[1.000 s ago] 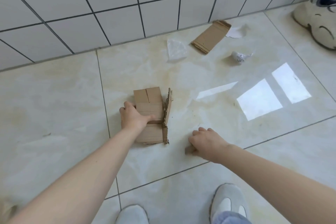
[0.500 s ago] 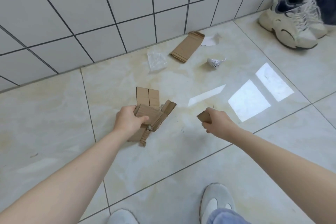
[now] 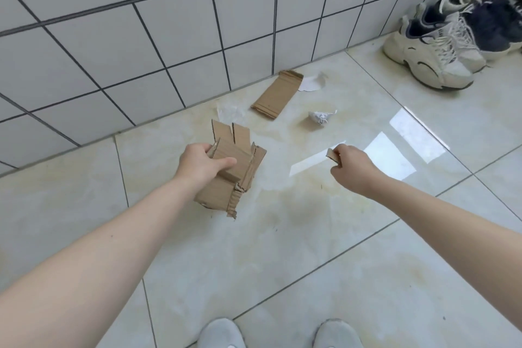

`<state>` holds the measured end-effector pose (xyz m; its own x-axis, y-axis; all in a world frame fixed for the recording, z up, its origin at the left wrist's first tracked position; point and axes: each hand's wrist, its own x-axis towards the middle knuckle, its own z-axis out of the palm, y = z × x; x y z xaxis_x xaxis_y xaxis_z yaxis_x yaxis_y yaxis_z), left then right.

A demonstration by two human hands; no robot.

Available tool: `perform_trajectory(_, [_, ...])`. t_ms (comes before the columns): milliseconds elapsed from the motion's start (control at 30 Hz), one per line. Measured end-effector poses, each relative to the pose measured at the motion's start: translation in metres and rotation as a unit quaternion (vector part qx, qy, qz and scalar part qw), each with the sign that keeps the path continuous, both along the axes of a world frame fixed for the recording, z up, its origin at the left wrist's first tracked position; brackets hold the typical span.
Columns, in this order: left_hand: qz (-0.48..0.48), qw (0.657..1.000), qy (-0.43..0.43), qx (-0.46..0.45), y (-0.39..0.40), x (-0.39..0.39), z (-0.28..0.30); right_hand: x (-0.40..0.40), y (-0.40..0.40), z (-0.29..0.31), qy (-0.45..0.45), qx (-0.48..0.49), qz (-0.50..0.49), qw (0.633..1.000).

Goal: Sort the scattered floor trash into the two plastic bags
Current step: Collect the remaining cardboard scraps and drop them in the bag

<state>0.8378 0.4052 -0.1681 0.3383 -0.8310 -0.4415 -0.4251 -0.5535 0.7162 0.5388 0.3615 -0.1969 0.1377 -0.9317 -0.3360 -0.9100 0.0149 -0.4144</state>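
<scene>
Head cam: left hand (image 3: 202, 164) has its grip clamped on a torn brown cardboard piece (image 3: 234, 175), corrugated, ragged edges, two flaps sticking up top, held clear of the floor (image 3: 310, 234). Right hand (image 3: 350, 165) pinches a small cardboard scrap (image 3: 331, 153), grip closed tight on it. Count: 3 cardboard bits total, incl. one flat strip (image 3: 276, 97) lying by the wall (image 3: 169, 22); 1 crumpled paper ball (image 3: 320, 117); 1 white paper scrap (image 3: 312, 83) touching the strip's far end; 1 clear plastic bit (image 3: 228, 113) just behind the held piece. Sneakers (image 3: 440, 54) at far right, 2 pairs approx. Vs half a sec ago: both hands are higher and the big piece, then near the floor, is now lifted.
</scene>
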Motion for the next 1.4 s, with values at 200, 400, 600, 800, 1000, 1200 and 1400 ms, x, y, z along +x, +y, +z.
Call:
perform_trajectory(200, [0.046, 0.992, 0.114, -0.015, -0.064, -0.003, 0.002, 0.001, -0.056, -0.005, 0.019, -0.06, 0.029, 0.998])
perform_trajectory(400, [0.111, 0.976, 0.186, 0.0, -0.122, -0.008, -0.023, 0.017, -0.121, -0.02, 0.049, -0.106, 0.059, 0.991])
perform_trajectory(600, [0.159, 0.983, 0.09, 0.015, -0.155, -0.005, -0.077, 0.03, -0.156, -0.051, 0.009, -0.043, 0.053, 0.998])
perform_trajectory(800, [0.118, 0.993, 0.002, 0.029, -0.178, -0.009, -0.097, 0.029, -0.16, -0.079, 0.033, -0.03, 0.034, 0.998])
perform_trajectory(1000, [0.13, 0.991, 0.006, 0.029, -0.184, -0.015, -0.099, 0.024, -0.158, -0.091, 0.099, -0.085, 0.06, 0.99])
perform_trajectory(1200, [0.162, 0.986, -0.017, 0.044, -0.177, -0.008, -0.106, 0.024, -0.16, -0.091, 0.1, -0.071, 0.069, 0.99])
perform_trajectory(1400, [0.207, 0.975, 0.001, 0.084, -0.164, 0.004, -0.112, 0.033, -0.177, -0.086, 0.121, -0.068, 0.089, 0.986])
